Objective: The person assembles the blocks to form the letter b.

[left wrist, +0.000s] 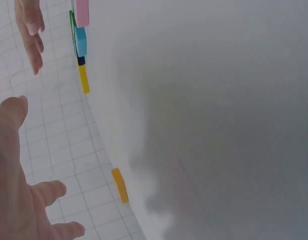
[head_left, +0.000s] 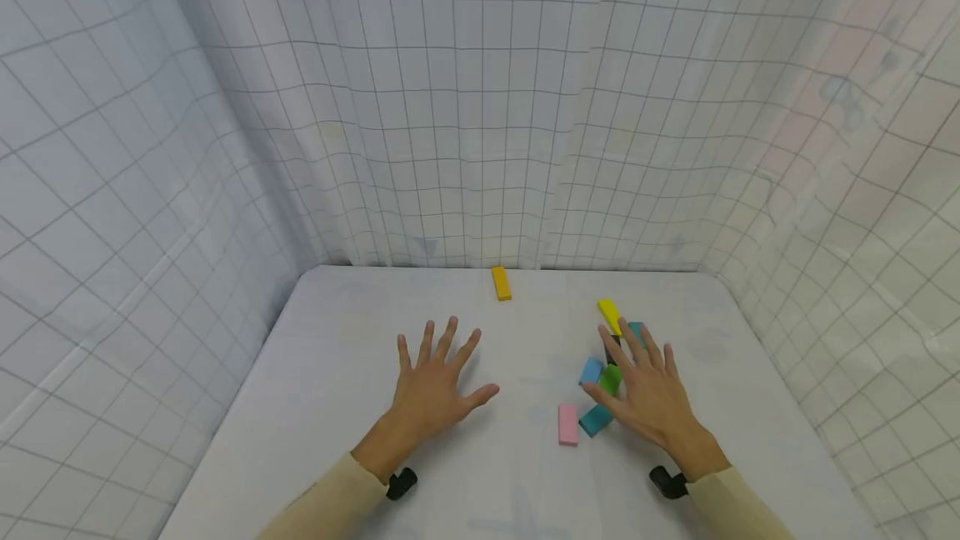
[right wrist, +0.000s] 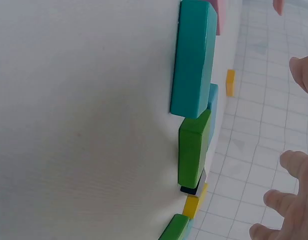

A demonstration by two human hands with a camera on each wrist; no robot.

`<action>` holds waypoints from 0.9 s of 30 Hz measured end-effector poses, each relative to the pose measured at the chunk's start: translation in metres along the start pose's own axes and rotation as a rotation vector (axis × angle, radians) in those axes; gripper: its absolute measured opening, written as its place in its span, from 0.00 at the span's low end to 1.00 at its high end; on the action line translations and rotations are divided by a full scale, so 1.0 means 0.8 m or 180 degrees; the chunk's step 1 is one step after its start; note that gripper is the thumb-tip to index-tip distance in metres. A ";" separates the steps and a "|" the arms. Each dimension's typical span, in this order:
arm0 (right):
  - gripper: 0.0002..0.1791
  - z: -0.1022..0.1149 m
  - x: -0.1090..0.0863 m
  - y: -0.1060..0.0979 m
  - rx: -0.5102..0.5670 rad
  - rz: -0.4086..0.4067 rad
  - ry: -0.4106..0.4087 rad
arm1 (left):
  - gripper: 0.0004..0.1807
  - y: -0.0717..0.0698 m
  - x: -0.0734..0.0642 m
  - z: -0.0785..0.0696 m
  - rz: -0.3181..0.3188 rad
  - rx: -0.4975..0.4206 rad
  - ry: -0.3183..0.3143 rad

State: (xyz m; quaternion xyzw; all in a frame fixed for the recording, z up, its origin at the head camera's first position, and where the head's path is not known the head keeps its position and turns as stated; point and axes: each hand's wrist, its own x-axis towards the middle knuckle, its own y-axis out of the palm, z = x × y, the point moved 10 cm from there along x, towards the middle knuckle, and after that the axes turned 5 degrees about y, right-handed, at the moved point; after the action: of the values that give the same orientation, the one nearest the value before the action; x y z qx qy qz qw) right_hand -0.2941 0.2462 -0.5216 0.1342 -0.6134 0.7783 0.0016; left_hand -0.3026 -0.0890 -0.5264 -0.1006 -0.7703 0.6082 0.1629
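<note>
My left hand [head_left: 433, 390] hovers over the left half of the white table with its fingers spread, holding nothing. Over the right half, my right hand [head_left: 654, 398] is spread above a loose cluster of small blocks and partly hides it. In the cluster are a teal block [right wrist: 191, 62], a green block [right wrist: 192, 150], a blue block [head_left: 591, 371], a yellow block [head_left: 608, 312] and a dark block [head_left: 612, 350]. A second teal block [head_left: 637, 330] shows behind the right fingers. A pink block [head_left: 567, 425] lies left of the teal one.
An orange block [head_left: 501, 283] lies alone near the back edge of the table [head_left: 525, 490]. Hanging white sheets with a dark grid [head_left: 495, 132] enclose the table at the back and both sides. A black band end [head_left: 402, 484] shows at the left wrist.
</note>
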 end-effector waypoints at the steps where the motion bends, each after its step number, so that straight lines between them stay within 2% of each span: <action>1: 0.57 -0.002 -0.001 0.001 0.0012 0.0006 0.0003 | 0.54 0.002 0.001 -0.005 0.0019 -0.0025 0.0014; 11: 0.53 -0.017 -0.009 0.008 0.0059 0.0001 -0.0004 | 0.50 0.035 0.007 -0.056 0.0292 -0.0197 0.0338; 21: 0.51 -0.031 -0.013 0.017 0.0133 0.0034 0.0094 | 0.49 0.060 0.017 -0.098 0.0462 -0.0148 0.0561; 27: 0.48 -0.034 -0.016 0.019 0.0159 0.0036 0.0127 | 0.47 0.069 0.017 -0.130 0.0475 -0.0068 0.0795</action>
State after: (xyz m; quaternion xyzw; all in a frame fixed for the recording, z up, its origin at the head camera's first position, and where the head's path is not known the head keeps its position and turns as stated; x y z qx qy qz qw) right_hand -0.2897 0.2705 -0.5443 0.1152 -0.5943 0.7959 0.0061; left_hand -0.2793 0.0229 -0.5568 -0.2342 -0.7409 0.5931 0.2108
